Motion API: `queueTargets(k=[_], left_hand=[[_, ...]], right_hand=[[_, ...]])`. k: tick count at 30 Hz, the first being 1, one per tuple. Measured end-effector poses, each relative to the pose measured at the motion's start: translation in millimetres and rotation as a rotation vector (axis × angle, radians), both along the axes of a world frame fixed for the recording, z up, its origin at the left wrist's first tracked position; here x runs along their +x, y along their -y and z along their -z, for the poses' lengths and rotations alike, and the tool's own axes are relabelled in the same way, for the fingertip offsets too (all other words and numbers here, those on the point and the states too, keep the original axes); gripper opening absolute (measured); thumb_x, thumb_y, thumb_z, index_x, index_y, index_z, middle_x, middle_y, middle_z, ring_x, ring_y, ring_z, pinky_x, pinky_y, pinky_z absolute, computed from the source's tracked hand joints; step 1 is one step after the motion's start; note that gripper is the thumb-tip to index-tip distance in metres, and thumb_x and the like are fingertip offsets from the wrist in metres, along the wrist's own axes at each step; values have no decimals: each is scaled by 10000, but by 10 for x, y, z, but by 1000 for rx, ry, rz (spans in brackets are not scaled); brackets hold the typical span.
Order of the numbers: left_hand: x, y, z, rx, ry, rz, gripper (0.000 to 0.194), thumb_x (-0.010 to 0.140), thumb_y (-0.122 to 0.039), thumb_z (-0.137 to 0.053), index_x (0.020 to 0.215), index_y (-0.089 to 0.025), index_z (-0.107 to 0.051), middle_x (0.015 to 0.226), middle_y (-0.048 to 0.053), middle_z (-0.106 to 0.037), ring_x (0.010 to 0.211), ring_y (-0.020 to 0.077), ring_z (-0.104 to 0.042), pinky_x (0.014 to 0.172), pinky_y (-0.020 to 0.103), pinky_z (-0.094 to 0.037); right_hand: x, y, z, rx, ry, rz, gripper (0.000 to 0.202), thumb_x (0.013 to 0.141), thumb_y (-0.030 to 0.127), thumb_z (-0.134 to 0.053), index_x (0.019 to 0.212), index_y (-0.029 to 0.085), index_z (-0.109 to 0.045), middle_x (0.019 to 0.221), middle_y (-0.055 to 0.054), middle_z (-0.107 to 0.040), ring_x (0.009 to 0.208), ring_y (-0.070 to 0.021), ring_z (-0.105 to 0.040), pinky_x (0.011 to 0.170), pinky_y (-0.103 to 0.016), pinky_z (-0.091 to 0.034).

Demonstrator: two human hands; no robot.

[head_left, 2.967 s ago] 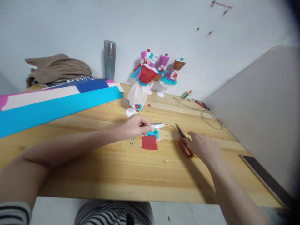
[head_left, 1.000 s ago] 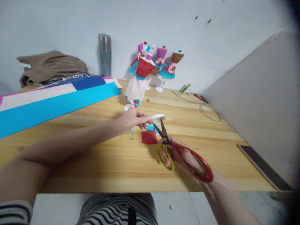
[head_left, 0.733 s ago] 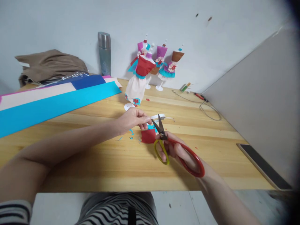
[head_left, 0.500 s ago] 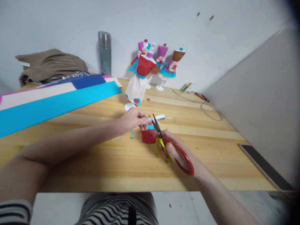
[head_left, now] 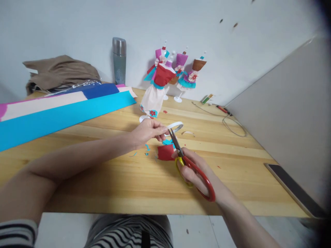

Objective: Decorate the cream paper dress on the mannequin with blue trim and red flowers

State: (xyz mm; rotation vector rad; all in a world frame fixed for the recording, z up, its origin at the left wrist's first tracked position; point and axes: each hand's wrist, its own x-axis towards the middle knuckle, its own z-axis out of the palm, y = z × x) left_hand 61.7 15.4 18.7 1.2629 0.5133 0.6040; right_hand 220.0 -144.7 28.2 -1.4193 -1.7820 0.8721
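Observation:
My left hand (head_left: 152, 132) pinches the edge of a white roll of tape (head_left: 178, 124) above the middle of the table. My right hand (head_left: 193, 168) grips scissors (head_left: 198, 173) with one red and one yellow handle loop. The blades are nearly together, their tips beside my left fingertips and the tape. Under the hands lie a red piece (head_left: 165, 152) and turquoise pieces (head_left: 167, 141). Small turquoise scraps (head_left: 147, 147) are scattered to the left of the red piece. A thin pale strip (head_left: 188, 132) rests right of the tape.
Dress forms in coloured outfits (head_left: 162, 75) stand behind my hands. Turquoise sheets (head_left: 64, 119), a brown cloth (head_left: 64, 72) and a flask (head_left: 119, 62) are at the left and back. A cable (head_left: 234, 132) and a phone-like dark slab (head_left: 292, 187) lie at the right.
The tape roll has tilted, so its ring opening now shows. The scissor blades have closed to a narrower gap. The whole view has shifted slightly.

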Motion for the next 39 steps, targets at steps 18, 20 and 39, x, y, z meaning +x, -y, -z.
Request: queueTargets(k=[18,20,39], left_hand=[[-16,53,32,203,-144,129,142,859,-188,-678,742,-112,-703,609,4,-655,566,65,-584,590,180,-490],[-12,50,49,216,-147,157,138,852,-184,-678,732,-117,-696,607,1,-647,565,68,-580,587,183,-482],[-60,-41,-25,219,-5,104,174,827,-238,-702,708,-113,-672,947,90,-726,628,72,-615,550,190,-473]], right_hand=[[1432,-234,262,-321,928,756,411,883,377,-555,1172,135,-718,1067,-218,-724,974,-379,-680,765,-454,-498],[1290,-216,190,-104,721,691,390,904,375,-537,1197,182,-708,1107,-181,-710,947,-327,-675,766,-440,-513],[1117,-745,-215,-153,7,102,340,790,530,-736,862,200,-772,702,-30,-648,607,-144,-552,571,-296,-464]])
